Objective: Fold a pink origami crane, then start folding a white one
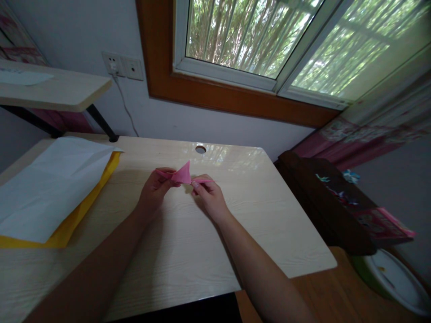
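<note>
A small pink folded-paper figure (182, 174) is held up between my two hands, just above the desk. One pointed flap stands upright at its middle, and narrow points run out to both sides, like an origami crane. My left hand (155, 188) pinches its left part between thumb and fingers. At the other end, my right hand (208, 194) grips the thin right point, whose tip shows past the fingers. The fingers cover parts of the paper on both sides.
White paper (57, 179) lies over a yellow sheet (90, 193) on the left of the wooden desk (269, 215). A raised shelf (67, 89) stands at the back left. Beyond the right edge are a dark cabinet (323, 202) and a round white-topped bin (397, 278).
</note>
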The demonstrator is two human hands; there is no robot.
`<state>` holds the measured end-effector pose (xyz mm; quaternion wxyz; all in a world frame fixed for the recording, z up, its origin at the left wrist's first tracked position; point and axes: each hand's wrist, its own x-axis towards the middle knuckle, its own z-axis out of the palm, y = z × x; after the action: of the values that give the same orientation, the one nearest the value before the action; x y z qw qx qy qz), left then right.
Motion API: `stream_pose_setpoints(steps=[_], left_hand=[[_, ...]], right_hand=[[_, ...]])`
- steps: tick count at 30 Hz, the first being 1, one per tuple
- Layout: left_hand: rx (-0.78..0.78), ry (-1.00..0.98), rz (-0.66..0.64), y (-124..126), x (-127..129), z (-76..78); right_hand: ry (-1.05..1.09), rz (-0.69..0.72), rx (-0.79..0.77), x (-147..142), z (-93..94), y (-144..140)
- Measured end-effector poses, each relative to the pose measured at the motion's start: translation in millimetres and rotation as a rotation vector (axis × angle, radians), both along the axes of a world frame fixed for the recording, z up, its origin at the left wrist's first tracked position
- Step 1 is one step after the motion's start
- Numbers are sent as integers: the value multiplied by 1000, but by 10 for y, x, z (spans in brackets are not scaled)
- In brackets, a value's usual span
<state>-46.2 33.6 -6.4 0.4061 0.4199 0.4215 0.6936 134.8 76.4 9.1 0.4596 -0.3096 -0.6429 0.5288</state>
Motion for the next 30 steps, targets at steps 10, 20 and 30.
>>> stream_pose_setpoints(steps=[10,20,30], left_hand=[[21,66,-6,-9,22,24],[49,139,-90,-39,14,60],[26,152,-71,-20,4,33]], right_hand=[[106,-78,-69,-21,-14,-17],[-47,-71,87,26,4,14],[-145,-65,262,30,-6,-16]])
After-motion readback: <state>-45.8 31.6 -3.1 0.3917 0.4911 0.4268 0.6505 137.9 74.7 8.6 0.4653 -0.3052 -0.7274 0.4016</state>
